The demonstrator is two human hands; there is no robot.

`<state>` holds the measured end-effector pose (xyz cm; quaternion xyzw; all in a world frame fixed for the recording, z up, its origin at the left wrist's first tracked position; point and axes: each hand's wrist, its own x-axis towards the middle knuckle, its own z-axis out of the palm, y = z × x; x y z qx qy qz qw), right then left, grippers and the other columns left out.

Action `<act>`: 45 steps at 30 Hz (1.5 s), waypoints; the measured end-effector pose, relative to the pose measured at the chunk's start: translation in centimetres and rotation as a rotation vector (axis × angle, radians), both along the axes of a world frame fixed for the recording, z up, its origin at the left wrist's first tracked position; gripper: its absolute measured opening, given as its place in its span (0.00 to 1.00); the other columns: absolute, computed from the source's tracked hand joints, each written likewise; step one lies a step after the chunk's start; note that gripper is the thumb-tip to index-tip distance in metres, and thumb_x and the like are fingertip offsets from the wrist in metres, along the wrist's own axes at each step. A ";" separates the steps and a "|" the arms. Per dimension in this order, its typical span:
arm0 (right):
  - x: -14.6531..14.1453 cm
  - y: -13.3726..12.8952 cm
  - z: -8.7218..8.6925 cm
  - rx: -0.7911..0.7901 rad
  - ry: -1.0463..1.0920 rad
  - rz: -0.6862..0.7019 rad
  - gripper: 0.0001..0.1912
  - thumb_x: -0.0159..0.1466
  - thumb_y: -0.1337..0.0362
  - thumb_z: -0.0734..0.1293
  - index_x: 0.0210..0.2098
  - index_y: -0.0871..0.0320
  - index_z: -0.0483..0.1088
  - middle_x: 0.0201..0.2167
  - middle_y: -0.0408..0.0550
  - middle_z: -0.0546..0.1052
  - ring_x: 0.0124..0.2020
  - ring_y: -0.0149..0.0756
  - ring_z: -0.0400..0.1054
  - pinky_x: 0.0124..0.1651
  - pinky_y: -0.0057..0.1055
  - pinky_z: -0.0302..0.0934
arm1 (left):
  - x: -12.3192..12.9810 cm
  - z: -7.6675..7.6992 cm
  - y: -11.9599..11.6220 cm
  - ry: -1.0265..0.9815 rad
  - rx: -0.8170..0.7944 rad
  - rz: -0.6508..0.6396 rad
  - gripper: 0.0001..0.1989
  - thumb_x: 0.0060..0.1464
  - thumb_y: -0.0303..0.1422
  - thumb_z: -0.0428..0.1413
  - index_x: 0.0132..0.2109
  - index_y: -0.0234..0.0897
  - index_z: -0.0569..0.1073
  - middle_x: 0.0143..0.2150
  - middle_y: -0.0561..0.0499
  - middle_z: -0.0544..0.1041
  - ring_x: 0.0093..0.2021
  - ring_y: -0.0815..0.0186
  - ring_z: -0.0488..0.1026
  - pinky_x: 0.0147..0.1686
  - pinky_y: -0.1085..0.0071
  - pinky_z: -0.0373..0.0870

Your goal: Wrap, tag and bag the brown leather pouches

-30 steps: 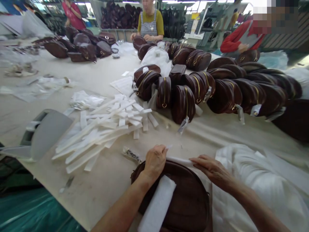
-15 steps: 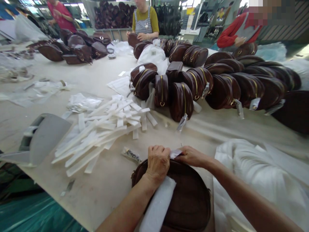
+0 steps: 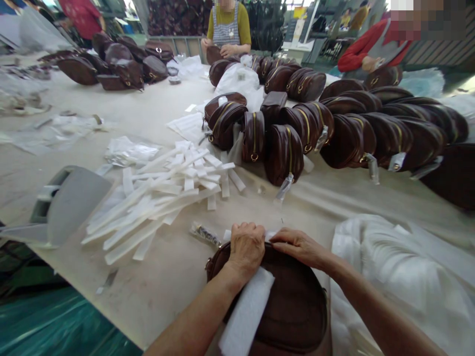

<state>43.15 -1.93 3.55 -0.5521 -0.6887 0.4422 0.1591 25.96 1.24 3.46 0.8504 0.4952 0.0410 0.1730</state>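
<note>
A dark brown rounded leather bag (image 3: 293, 306) lies in front of me at the table's near edge. My left hand (image 3: 248, 249) is closed over its far rim, the fingertips hidden behind it. A white foam strip (image 3: 247, 314) slants across the bag under my left wrist. Between my hands, a white strip end (image 3: 270, 236) shows along the bag's rim. My right hand (image 3: 302, 248) has its fingers together, pressing that strip at the rim. A plastic-wrapped chain or zipper pull (image 3: 206, 234) sticks out from the bag's left side.
Loose white strips (image 3: 159, 202) are heaped left of centre, near a grey tape dispenser (image 3: 76, 202). Finished-looking brown bags (image 3: 284, 153) stand in rows ahead and right. White foam sheeting (image 3: 382, 277) lies at right. Across the table, a person in a checked apron (image 3: 225, 29) handles a bag.
My right hand has lowered its fingers onto the bag's rim, pressing down the strip end that stuck up. My left hand keeps its place. The view has shifted slightly.
</note>
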 end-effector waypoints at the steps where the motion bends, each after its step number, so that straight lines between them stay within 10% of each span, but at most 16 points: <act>1: -0.2 0.0 0.0 0.010 -0.006 0.001 0.13 0.62 0.59 0.61 0.34 0.58 0.75 0.34 0.48 0.76 0.37 0.36 0.69 0.43 0.30 0.60 | 0.0 0.0 0.0 -0.003 -0.002 -0.003 0.09 0.60 0.27 0.49 0.34 0.37 0.72 0.33 0.49 0.74 0.38 0.59 0.68 0.38 0.63 0.56; 12: -2.5 -2.0 -1.2 0.240 -0.051 -0.357 0.29 0.55 0.67 0.65 0.57 0.58 0.61 0.48 0.53 0.73 0.49 0.43 0.68 0.54 0.44 0.60 | -0.9 -0.3 -0.1 -0.220 -0.024 -0.020 0.09 0.59 0.25 0.49 0.35 0.37 0.72 0.36 0.51 0.73 0.40 0.63 0.68 0.42 0.67 0.60; 25: -3.3 -2.8 -2.3 0.406 -0.223 -0.391 0.22 0.55 0.71 0.63 0.50 0.57 0.67 0.41 0.51 0.77 0.42 0.40 0.71 0.47 0.40 0.64 | -3.1 1.7 -1.0 -0.265 -0.076 -0.351 0.07 0.56 0.24 0.54 0.31 0.35 0.74 0.33 0.51 0.74 0.37 0.66 0.69 0.41 0.72 0.65; 32: -3.7 -4.0 0.2 0.581 -0.238 -0.426 0.12 0.57 0.70 0.60 0.39 0.57 0.70 0.35 0.51 0.76 0.39 0.42 0.69 0.46 0.41 0.62 | -4.6 1.7 -2.8 -0.277 -0.045 -0.368 0.04 0.57 0.29 0.55 0.34 0.35 0.74 0.37 0.50 0.75 0.40 0.65 0.70 0.44 0.71 0.65; 39: -9.1 -11.3 4.7 0.777 -0.134 0.091 0.25 0.55 0.73 0.60 0.53 0.58 0.62 0.47 0.54 0.71 0.48 0.43 0.65 0.50 0.42 0.60 | -4.9 1.1 -2.9 -0.344 -0.028 -0.330 0.08 0.59 0.30 0.53 0.33 0.36 0.75 0.35 0.51 0.75 0.39 0.67 0.70 0.42 0.73 0.65; 45: -11.3 -12.3 3.6 0.903 -0.174 -0.016 0.17 0.62 0.74 0.57 0.49 0.58 0.66 0.41 0.52 0.75 0.43 0.39 0.68 0.46 0.39 0.62 | -5.0 1.2 -3.0 -0.416 0.007 -0.307 0.08 0.58 0.29 0.53 0.32 0.36 0.75 0.33 0.52 0.75 0.38 0.68 0.71 0.42 0.74 0.66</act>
